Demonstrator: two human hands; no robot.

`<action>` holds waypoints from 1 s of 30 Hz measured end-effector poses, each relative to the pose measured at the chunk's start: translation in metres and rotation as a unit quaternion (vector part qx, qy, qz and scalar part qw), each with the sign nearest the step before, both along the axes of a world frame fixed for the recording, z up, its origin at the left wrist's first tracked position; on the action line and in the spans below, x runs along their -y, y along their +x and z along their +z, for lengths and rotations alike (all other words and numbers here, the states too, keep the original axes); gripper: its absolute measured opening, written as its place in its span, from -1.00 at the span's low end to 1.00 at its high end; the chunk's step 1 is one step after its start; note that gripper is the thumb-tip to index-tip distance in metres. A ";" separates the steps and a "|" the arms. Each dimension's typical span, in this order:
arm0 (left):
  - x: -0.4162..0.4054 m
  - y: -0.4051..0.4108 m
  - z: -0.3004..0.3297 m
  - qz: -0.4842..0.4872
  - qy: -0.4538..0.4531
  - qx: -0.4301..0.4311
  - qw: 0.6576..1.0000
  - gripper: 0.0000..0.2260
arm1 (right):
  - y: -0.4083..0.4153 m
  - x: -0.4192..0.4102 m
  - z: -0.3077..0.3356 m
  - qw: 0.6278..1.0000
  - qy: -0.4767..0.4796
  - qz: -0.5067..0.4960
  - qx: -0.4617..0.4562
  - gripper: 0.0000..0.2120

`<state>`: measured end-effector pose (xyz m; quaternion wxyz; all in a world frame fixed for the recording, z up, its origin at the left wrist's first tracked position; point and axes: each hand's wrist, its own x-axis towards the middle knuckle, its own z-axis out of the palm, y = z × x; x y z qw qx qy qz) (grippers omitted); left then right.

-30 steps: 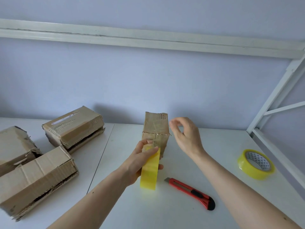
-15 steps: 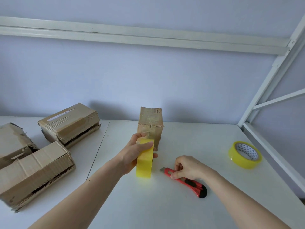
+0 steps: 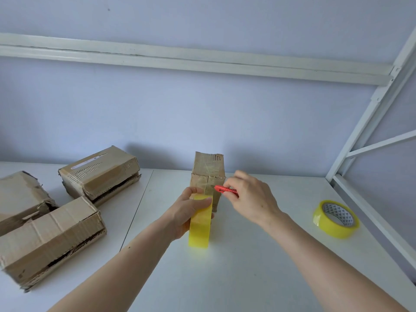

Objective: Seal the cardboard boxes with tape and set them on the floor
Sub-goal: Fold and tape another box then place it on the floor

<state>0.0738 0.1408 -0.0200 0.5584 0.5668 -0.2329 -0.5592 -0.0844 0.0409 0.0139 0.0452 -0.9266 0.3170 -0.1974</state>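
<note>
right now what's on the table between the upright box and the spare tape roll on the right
In the head view, only the right hand gripping the red cutter sits beside the upright box; past it the table is bare up to the spare tape roll.

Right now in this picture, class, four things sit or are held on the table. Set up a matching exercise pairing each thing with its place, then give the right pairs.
Things:
1. cutter
2. tape roll
3. spare roll
4. upright box

Places:
A. flat on the table's right side
B. in the left hand
C. standing at the middle, by the wall
D. in the right hand

Pairs: 1-D, 2-B, 3-A, 4-C
</note>
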 end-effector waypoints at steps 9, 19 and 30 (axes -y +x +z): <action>0.000 0.001 -0.002 0.002 -0.002 0.003 1.000 -0.74 | 0.006 0.009 -0.025 0.987 -0.036 -0.042 -0.152 -0.87; -0.004 -0.001 0.001 0.003 -0.001 -0.002 1.000 -0.74 | -0.022 0.025 -0.075 0.972 0.131 -0.043 -0.191 -0.70; -0.009 -0.004 0.002 0.005 -0.007 -0.002 1.000 -0.73 | 0.043 0.038 -0.030 0.995 -0.004 0.098 -0.030 -0.43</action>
